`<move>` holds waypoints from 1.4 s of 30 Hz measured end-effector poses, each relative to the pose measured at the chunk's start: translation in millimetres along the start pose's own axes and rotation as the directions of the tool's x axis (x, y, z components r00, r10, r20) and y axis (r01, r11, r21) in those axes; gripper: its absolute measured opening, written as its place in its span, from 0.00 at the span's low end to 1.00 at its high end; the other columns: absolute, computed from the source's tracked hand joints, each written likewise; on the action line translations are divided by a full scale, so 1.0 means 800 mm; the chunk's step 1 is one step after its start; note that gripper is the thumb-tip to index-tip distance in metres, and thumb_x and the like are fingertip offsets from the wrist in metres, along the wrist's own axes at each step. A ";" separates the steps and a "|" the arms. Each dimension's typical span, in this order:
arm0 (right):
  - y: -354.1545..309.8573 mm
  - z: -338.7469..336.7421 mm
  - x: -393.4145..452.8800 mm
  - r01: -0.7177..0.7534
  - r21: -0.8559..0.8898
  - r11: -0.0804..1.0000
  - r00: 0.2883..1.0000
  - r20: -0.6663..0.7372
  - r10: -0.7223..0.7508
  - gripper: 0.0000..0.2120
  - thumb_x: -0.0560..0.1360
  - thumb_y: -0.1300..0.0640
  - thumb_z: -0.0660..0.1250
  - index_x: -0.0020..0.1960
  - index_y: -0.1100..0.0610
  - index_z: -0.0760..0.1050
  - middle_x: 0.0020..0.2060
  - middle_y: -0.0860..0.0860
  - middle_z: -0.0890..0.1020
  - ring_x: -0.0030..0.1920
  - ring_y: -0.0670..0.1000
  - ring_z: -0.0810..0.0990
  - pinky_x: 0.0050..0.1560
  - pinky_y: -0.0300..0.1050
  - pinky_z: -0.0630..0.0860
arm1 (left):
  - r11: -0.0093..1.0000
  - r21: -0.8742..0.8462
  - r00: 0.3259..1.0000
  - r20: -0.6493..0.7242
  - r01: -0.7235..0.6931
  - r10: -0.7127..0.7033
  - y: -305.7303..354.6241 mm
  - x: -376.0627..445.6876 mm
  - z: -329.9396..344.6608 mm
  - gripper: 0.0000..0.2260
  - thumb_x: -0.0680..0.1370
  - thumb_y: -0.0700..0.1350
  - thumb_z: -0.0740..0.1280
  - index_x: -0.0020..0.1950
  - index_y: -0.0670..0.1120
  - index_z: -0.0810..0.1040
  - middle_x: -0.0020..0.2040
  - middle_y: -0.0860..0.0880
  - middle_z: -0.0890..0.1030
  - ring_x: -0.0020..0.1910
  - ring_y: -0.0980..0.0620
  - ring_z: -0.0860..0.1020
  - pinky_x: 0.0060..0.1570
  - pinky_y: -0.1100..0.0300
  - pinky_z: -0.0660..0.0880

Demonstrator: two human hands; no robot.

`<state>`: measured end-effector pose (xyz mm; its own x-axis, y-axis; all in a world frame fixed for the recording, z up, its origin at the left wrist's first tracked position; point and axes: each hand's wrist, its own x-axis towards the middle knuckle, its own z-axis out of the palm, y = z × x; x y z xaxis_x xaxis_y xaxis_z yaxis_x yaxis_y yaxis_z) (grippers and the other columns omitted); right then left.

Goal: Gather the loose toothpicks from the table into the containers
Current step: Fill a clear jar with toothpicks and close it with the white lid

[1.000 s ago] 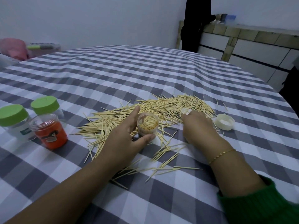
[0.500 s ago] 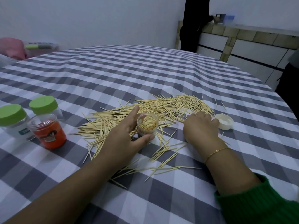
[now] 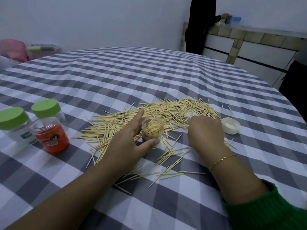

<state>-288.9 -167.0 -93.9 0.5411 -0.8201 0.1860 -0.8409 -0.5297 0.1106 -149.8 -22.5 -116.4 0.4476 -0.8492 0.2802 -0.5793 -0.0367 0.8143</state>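
Cupping the clear container [image 3: 152, 128] mid-frame between thumb and fingers, the left hand [image 3: 127, 143] steadies it while the right hand [image 3: 206, 133], fingers curled, rests on the toothpicks [image 3: 174, 110].

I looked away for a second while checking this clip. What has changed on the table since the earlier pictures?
The right hand slid a little toward the white lid along the toothpick pile, knuckles up; what its fingers hold is hidden. The left hand keeps its grip on the small clear container. The green-lidded jars and orange jar stayed put.
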 end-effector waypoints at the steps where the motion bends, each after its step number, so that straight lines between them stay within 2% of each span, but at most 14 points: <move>1: 0.000 0.000 0.001 -0.001 0.040 0.999 1.000 -0.018 0.002 0.11 0.76 0.64 0.56 0.56 0.56 0.72 0.51 0.53 0.79 0.53 0.56 0.76 0.58 0.49 0.65 | 1.000 -0.004 1.000 0.001 0.000 0.000 0.000 0.000 0.000 0.41 0.69 0.46 0.75 0.76 0.55 0.55 0.56 0.72 0.67 0.55 0.76 0.68 0.46 0.84 0.64; 4: 0.001 0.004 0.009 -0.006 0.298 0.955 0.997 -0.076 0.030 0.08 0.78 0.63 0.55 0.52 0.55 0.71 0.40 0.51 0.78 0.42 0.56 0.74 0.53 0.47 0.65 | 1.000 -0.013 1.000 0.004 0.003 -0.003 -0.002 0.001 0.000 0.41 0.69 0.48 0.75 0.75 0.58 0.55 0.58 0.69 0.69 0.59 0.70 0.70 0.47 0.83 0.64; 6: -0.001 0.004 0.013 -0.028 0.587 0.809 0.995 -0.058 0.077 0.08 0.81 0.58 0.55 0.51 0.56 0.72 0.40 0.52 0.79 0.42 0.56 0.76 0.49 0.48 0.70 | 1.000 -0.010 1.000 0.006 0.004 -0.004 -0.003 0.000 0.000 0.41 0.68 0.49 0.75 0.74 0.60 0.54 0.60 0.68 0.69 0.61 0.67 0.70 0.49 0.83 0.64; 8: -0.004 0.000 0.015 -0.055 0.835 0.548 0.995 -0.001 0.102 0.08 0.81 0.58 0.56 0.48 0.56 0.74 0.40 0.51 0.81 0.42 0.53 0.79 0.45 0.47 0.74 | 1.000 -0.002 1.000 0.006 -0.002 0.002 -0.003 0.000 0.001 0.41 0.68 0.49 0.75 0.72 0.63 0.52 0.61 0.67 0.69 0.62 0.67 0.70 0.48 0.83 0.64; 10: -0.008 -0.007 0.014 -0.089 0.977 0.193 0.994 0.073 0.087 0.09 0.81 0.61 0.58 0.45 0.57 0.74 0.37 0.51 0.81 0.40 0.51 0.81 0.46 0.46 0.77 | 1.000 0.002 1.000 0.004 -0.013 0.013 -0.002 0.000 0.001 0.41 0.68 0.49 0.75 0.70 0.64 0.51 0.60 0.68 0.69 0.59 0.70 0.71 0.47 0.82 0.65; 12: -0.012 -0.013 0.011 -0.113 0.982 -0.150 0.991 0.123 0.059 0.09 0.80 0.63 0.58 0.45 0.57 0.74 0.36 0.52 0.82 0.39 0.52 0.83 0.49 0.48 0.79 | 1.000 0.000 1.000 0.007 -0.022 0.022 -0.002 -0.001 0.001 0.41 0.69 0.48 0.75 0.71 0.63 0.51 0.58 0.71 0.67 0.55 0.75 0.69 0.45 0.82 0.65; 14: -0.018 -0.016 0.008 -0.091 0.920 -0.382 0.991 0.123 0.060 0.08 0.80 0.63 0.57 0.46 0.58 0.73 0.35 0.53 0.82 0.39 0.53 0.83 0.49 0.49 0.79 | 1.000 0.000 1.000 0.015 -0.026 0.026 -0.002 -0.001 0.001 0.41 0.69 0.47 0.75 0.72 0.62 0.52 0.56 0.73 0.66 0.54 0.76 0.68 0.45 0.83 0.65; 18: -0.031 -0.023 -0.001 0.045 0.780 -0.625 0.992 0.040 0.120 0.07 0.81 0.62 0.56 0.46 0.58 0.72 0.34 0.52 0.83 0.40 0.52 0.84 0.47 0.49 0.81 | 1.000 -0.012 1.000 0.014 -0.027 0.027 0.000 -0.002 0.002 0.41 0.69 0.46 0.75 0.72 0.62 0.52 0.58 0.71 0.67 0.54 0.77 0.68 0.45 0.82 0.65; 21: -0.039 -0.029 -0.007 0.096 0.738 -0.668 0.991 -0.010 0.131 0.07 0.81 0.62 0.56 0.47 0.58 0.71 0.33 0.52 0.82 0.40 0.53 0.84 0.47 0.48 0.81 | 1.000 -0.012 1.000 0.012 -0.029 0.029 0.001 -0.002 0.003 0.41 0.69 0.46 0.75 0.71 0.62 0.52 0.58 0.71 0.68 0.53 0.78 0.68 0.45 0.82 0.65; 24: -0.048 -0.030 -0.012 0.113 0.766 -0.633 0.994 -0.084 0.075 0.07 0.80 0.63 0.55 0.47 0.58 0.71 0.35 0.54 0.82 0.42 0.55 0.84 0.48 0.48 0.81 | 0.999 -0.018 0.999 0.016 -0.029 0.029 0.001 -0.002 0.004 0.41 0.69 0.46 0.75 0.72 0.61 0.53 0.56 0.74 0.67 0.54 0.78 0.67 0.45 0.82 0.66; 30: -0.059 -0.016 -0.016 0.165 0.904 -0.395 0.979 -0.199 -0.046 0.06 0.80 0.63 0.57 0.49 0.59 0.72 0.40 0.54 0.82 0.51 0.57 0.82 0.57 0.53 0.77 | 0.999 -0.029 0.999 0.028 -0.030 0.030 0.000 -0.001 0.005 0.41 0.68 0.45 0.76 0.75 0.54 0.57 0.53 0.77 0.69 0.53 0.80 0.69 0.45 0.81 0.66; 36: -0.057 -0.013 -0.018 0.132 0.968 -0.214 0.977 -0.163 -0.137 0.05 0.79 0.63 0.59 0.49 0.58 0.74 0.43 0.55 0.82 0.50 0.49 0.82 0.48 0.42 0.79 | 0.999 -0.017 0.999 0.025 -0.040 0.041 0.003 -0.002 0.004 0.41 0.69 0.43 0.75 0.76 0.52 0.56 0.54 0.74 0.68 0.48 0.81 0.70 0.44 0.81 0.67; 39: -0.058 -0.015 -0.020 0.067 0.965 -0.252 0.973 -0.119 -0.196 0.06 0.79 0.66 0.59 0.51 0.64 0.74 0.45 0.55 0.81 0.43 0.42 0.81 0.38 0.34 0.77 | 0.999 -0.021 0.999 0.020 -0.041 0.042 0.001 -0.001 0.004 0.41 0.69 0.43 0.75 0.76 0.52 0.56 0.55 0.73 0.69 0.48 0.80 0.72 0.45 0.81 0.67; 42: -0.057 -0.014 -0.021 0.053 0.971 -0.232 0.967 -0.107 -0.229 0.06 0.78 0.67 0.59 0.51 0.65 0.75 0.47 0.56 0.80 0.41 0.39 0.80 0.36 0.30 0.75 | 0.999 -0.028 0.999 0.017 -0.041 0.042 -0.002 -0.001 0.003 0.41 0.69 0.44 0.75 0.75 0.54 0.56 0.55 0.73 0.69 0.47 0.79 0.72 0.46 0.80 0.67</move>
<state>-259.5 -126.4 -91.0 0.7154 -0.6488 0.2595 0.2316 -0.1302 -0.9641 -151.1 -23.5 -119.1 0.4111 -0.8590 0.3053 -0.5778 0.0134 0.8160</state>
